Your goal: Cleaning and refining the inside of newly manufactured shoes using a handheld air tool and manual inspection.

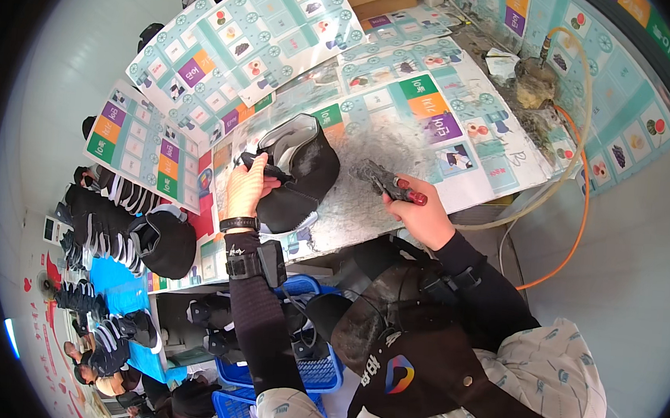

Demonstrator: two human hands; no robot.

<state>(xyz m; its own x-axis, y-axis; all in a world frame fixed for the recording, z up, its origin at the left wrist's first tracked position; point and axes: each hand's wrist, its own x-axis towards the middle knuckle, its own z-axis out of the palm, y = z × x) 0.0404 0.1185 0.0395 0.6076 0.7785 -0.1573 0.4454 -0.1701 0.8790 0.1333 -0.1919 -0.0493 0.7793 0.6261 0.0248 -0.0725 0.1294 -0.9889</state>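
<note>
A black high-collared shoe (311, 165) with a pale lining and a light sole edge is tilted over the grimy near part of the worktable. Fingers of my left hand (247, 190) are closed on its side by the opening. To the right of the shoe, my right hand (429, 218) is wrapped round a dirty dark hand tool (376, 178) with a red end, shaped like a small spray gun. The tool's tip points toward the shoe, with a gap between them. My palm hides part of the handle.
Printed sheets (397, 104) cover the worktable, and patterned boards (246, 36) stand at its far left. A crusted pot (536, 82) sits back right, near a clear hose and an orange hose (582, 203). Rows of black shoes (109, 220) line the left. Blue baskets (327, 373) are below.
</note>
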